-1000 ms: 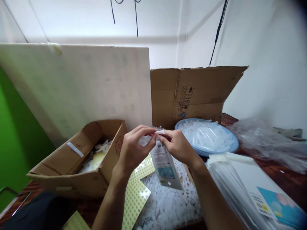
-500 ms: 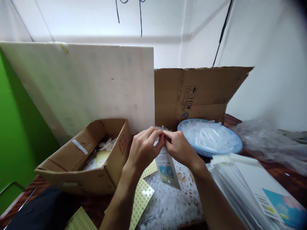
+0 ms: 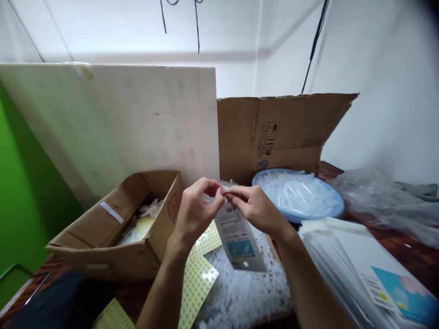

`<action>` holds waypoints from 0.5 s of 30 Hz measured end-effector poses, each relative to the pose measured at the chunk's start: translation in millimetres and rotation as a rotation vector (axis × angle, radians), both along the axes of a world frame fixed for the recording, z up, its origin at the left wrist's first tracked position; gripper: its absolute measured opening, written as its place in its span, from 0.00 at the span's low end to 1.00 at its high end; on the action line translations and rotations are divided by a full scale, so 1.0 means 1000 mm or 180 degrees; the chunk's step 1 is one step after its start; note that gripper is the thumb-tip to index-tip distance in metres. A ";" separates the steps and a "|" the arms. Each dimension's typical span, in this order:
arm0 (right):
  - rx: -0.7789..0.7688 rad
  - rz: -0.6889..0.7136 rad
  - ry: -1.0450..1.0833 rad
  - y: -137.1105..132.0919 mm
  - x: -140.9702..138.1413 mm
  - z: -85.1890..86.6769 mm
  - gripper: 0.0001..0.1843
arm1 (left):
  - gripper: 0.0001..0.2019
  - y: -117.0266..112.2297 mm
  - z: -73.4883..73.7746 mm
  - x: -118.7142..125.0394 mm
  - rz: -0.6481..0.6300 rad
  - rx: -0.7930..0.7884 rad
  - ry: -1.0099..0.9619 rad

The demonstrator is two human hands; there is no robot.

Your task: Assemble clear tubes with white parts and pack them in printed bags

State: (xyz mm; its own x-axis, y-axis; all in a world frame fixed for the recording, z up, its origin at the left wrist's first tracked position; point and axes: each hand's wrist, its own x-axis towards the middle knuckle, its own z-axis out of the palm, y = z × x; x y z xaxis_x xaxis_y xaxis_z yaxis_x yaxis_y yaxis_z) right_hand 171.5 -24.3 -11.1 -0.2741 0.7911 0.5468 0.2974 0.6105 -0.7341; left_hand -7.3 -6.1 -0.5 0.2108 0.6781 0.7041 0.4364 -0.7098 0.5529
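Observation:
A printed white packet (image 3: 240, 237) with small text and blue pictures hangs tilted below my two hands. My right hand (image 3: 259, 205) pinches its top edge between thumb and fingers. Close beside it, my left hand (image 3: 195, 208) has thumb and index finger brought together at the top left corner of the packet. The fingertips cover part of that edge. Beneath the packet lies a heap of small white translucent pieces (image 3: 236, 297). Yellow sheets with rows of dots (image 3: 197, 288) lie by my left forearm.
An open cardboard box (image 3: 116, 260) with scraps inside stands at left. A blue basin (image 3: 290, 215) full of clear plastic pieces is at back right, before an upright cardboard sheet (image 3: 236, 137). A stack of printed packets (image 3: 356, 246) lies at right, near crumpled clear plastic (image 3: 387, 201).
My hands have drawn slightly apart at the packet's top edge, and the left fingers have curled more into a ring. The packet has turned to show more of its printed face.

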 end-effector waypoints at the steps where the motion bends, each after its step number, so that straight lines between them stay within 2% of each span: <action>1: -0.0061 0.0069 0.0086 -0.001 0.002 0.001 0.12 | 0.04 0.001 0.000 -0.002 0.0024 -0.0110 -0.0081; 7: -0.0273 0.0108 0.0409 -0.007 0.016 0.009 0.11 | 0.08 0.001 0.005 -0.016 0.0198 -0.0444 -0.0511; 15: -0.0477 -0.0075 0.0944 -0.019 0.038 0.014 0.13 | 0.11 -0.007 0.019 -0.046 0.1239 -0.0537 -0.0394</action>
State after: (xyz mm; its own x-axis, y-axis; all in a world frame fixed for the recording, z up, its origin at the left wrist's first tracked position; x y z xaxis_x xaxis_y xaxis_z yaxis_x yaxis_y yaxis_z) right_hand 209.5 -42.9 2.6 -0.1010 0.8730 0.4771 0.0701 0.4846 -0.8719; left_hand -53.1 -13.5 18.6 -0.1620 0.7979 0.5806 0.5766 -0.4009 0.7119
